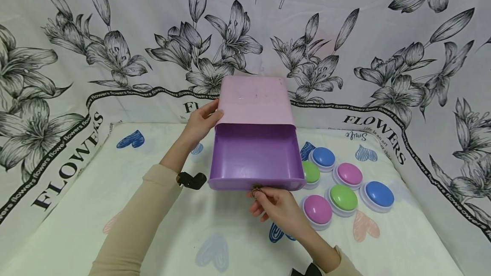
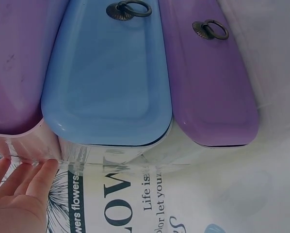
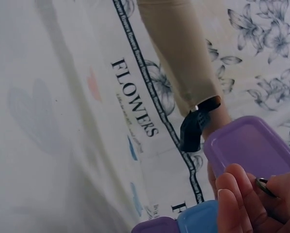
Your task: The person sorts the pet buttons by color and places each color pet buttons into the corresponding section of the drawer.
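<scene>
A small chest of drawers with a pink top (image 1: 255,99) stands in the middle, its purple top drawer (image 1: 257,152) pulled out toward me and bare inside. My right hand (image 1: 280,208) pinches the ring handle (image 1: 254,194) on that drawer's front between thumb and fingers. Against the chest's left side rests my left hand (image 1: 201,122), fingers extended along the pink wall. Below the top drawer, the left wrist view shows a blue drawer (image 2: 106,77) and another purple drawer (image 2: 213,82), both closed, each with a metal ring.
To the right of the chest sit several round domed buttons on pale bases, among them a blue one (image 1: 379,194), a green one (image 1: 343,197) and a pink one (image 1: 317,209). A pale cloth with hearts (image 1: 212,252) covers the table; a floral curtain (image 1: 168,7) hangs behind.
</scene>
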### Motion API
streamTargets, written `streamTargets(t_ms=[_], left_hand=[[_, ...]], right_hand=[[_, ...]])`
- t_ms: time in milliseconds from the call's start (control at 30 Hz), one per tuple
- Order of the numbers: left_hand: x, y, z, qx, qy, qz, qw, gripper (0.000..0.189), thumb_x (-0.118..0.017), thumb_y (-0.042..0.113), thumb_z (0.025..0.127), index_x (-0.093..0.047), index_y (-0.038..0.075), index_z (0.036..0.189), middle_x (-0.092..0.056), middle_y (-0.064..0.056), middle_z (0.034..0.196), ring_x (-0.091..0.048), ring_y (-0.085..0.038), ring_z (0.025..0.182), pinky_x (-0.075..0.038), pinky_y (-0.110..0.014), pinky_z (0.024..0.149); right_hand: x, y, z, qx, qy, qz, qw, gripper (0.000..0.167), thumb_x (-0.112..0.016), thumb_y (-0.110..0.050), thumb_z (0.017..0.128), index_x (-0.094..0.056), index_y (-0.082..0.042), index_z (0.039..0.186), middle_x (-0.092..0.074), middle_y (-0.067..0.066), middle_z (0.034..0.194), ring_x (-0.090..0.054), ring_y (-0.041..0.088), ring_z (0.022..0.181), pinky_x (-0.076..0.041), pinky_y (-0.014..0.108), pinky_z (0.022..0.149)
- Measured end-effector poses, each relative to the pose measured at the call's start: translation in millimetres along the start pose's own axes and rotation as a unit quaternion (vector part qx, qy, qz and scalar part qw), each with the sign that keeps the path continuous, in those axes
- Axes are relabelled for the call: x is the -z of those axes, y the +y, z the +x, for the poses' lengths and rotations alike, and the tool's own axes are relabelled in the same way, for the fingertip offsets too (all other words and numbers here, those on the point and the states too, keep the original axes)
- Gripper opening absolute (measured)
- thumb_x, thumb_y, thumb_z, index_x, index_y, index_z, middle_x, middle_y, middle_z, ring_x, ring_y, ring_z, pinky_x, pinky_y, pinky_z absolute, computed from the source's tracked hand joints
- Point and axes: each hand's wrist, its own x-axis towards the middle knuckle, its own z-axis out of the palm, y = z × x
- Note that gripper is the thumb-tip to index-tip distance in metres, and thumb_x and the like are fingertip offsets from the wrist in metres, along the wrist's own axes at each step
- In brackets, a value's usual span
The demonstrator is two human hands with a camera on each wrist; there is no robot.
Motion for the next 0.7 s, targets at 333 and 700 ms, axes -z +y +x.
streamTargets(t_ms=[333,700], left_hand=[[3.2,-16.3,11.9,-0.006,0.002,-0.006,1.0000,0.057,-0.057,0.028,0.092,-0.035,0.015,0.143,-0.036,-0.007,0.146,-0.039,-0.022,0.130,-0.042,-0.033,0.103],[4.1,-25.3,16.8,-0.015,0.012,-0.004,0.9998,0.057,-0.058,0.033,0.091,-0.038,0.018,0.142,-0.038,-0.004,0.144,-0.041,-0.020,0.129,-0.042,-0.032,0.102]], right_hand=[[-2.4,-1.6,-5.0,0.000,-0.005,-0.001,1.0000,0.030,-0.050,-0.028,0.096,-0.067,-0.004,0.105,-0.068,0.009,0.077,-0.064,0.012,0.067,-0.057,0.032,0.056],[-4.6,1.0,-9.9,0.008,-0.016,0.011,0.9998,0.032,-0.050,-0.024,0.096,-0.064,0.002,0.108,-0.068,0.013,0.079,-0.063,0.011,0.066,-0.057,0.031,0.054]])
